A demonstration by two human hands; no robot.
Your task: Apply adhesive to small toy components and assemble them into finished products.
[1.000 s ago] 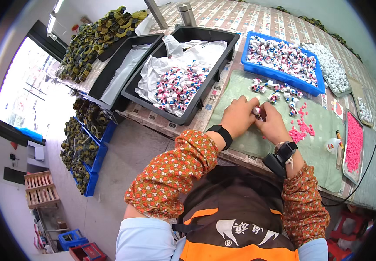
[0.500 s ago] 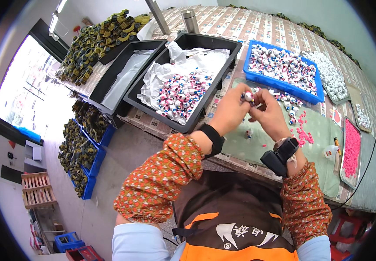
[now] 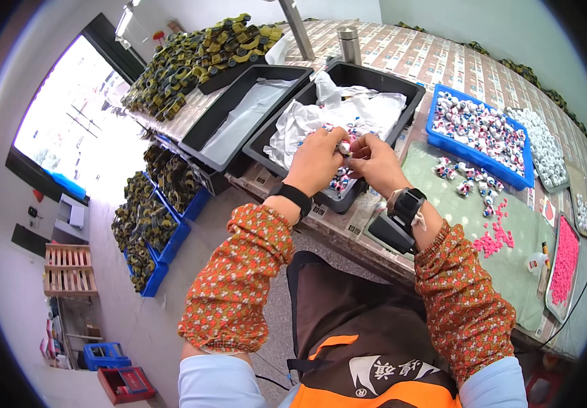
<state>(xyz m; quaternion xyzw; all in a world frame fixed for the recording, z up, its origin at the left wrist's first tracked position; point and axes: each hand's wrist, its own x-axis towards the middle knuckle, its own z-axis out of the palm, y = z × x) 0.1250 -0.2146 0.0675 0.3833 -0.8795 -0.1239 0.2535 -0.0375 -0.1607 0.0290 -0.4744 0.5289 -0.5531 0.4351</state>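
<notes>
A small white figure piece with pink and blue parts (image 3: pixel 344 147) is pinched between the fingertips of my left hand (image 3: pixel 314 163) and my right hand (image 3: pixel 377 166). Both hands hover above a black tray (image 3: pixel 409 112) lined with crumpled white sheeting (image 3: pixel 292 128). A heap of similar small pieces (image 3: pixel 340 182) lies in that tray, largely covered by my hands. To the right, more such pieces (image 3: pixel 470 182) are scattered on a green mat (image 3: pixel 419 170), beside loose pink bits (image 3: pixel 494 238).
A blue tray (image 3: pixel 511 174) full of pieces sits right of the mat, near white parts (image 3: pixel 538 146). A tray of pink bits (image 3: pixel 565 262) and a small bottle (image 3: pixel 535 263) are far right. Left are a second black tray (image 3: pixel 220 151), piled toy vehicles (image 3: pixel 184 75) and blue crates (image 3: pixel 171 248).
Both hands have moved left from over the green mat to over the lined black tray, still pinching a small piece. The view has shifted, so the table appears farther right.
</notes>
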